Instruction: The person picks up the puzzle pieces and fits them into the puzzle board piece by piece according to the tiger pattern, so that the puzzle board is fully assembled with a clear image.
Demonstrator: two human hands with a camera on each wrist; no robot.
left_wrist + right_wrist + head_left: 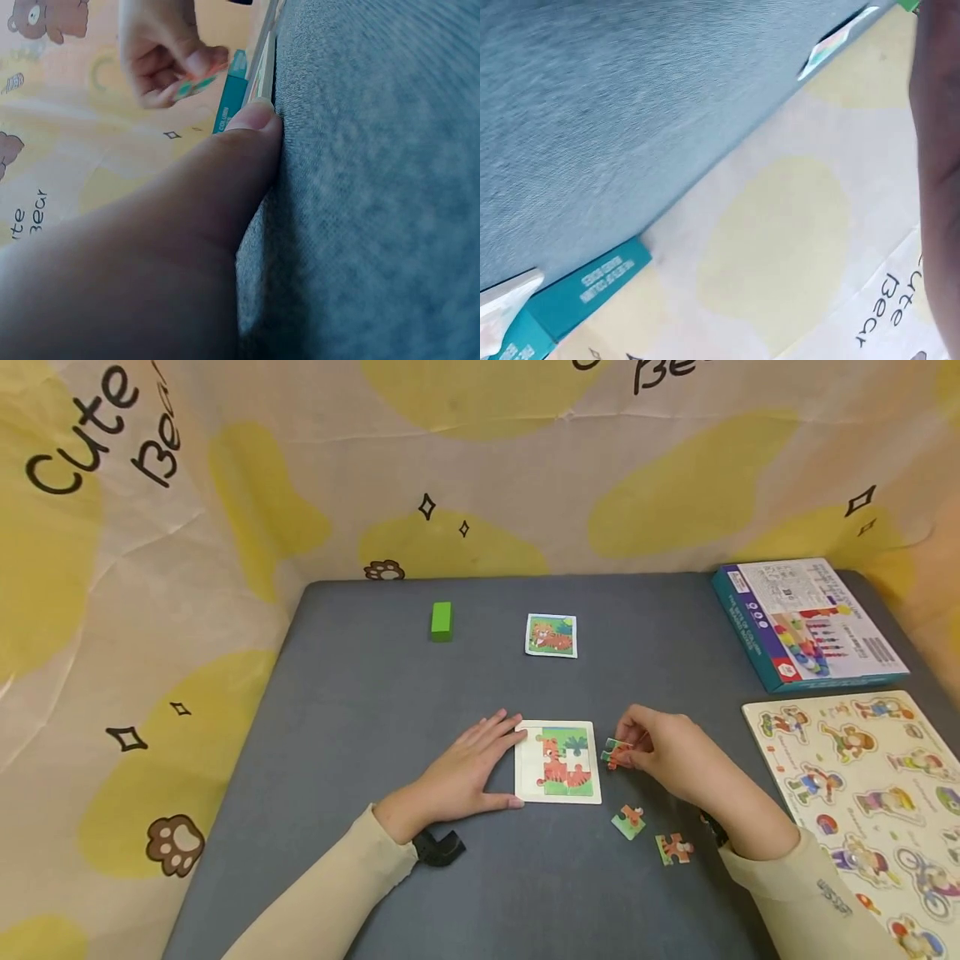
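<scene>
A white puzzle tray (531, 787) lies in the middle of the dark table, with several joined pieces of a tiger picture (557, 767) in it and a bare strip along its left side. My left hand (468, 768) rests flat against the tray's left edge, fingers straight. In the left wrist view its thumb (255, 120) touches the tray's rim. Just right of the tray, my right hand (667, 747) pinches a puzzle piece (613, 752) in green and orange. Two loose puzzle pieces, one green and orange (628, 822) and one beside it (675, 849), lie nearer me.
A small tiger picture card (551, 636) and a green block (442, 622) sit toward the back. At the right are a teal-sided box (813, 622) and a large wooden puzzle board (806, 810). A patterned cloth (480, 468) hangs behind the table.
</scene>
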